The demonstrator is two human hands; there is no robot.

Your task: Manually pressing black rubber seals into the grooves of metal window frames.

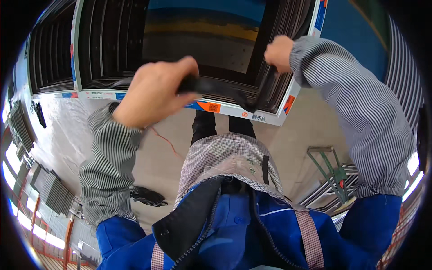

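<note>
Left hand (pixel 155 92) curled around black strip (pixel 265 90); right hand (pixel 280 54) closed on it farther out. Spread grip likely lets you control sagging middle. Strip dips toward near right corner of white-edged frame (pixel 273 119), before your legs (pixel 204 125).

the black strip (pixel 214 87) is blurred; the white frame (pixel 233 110) is cut off above.
</note>
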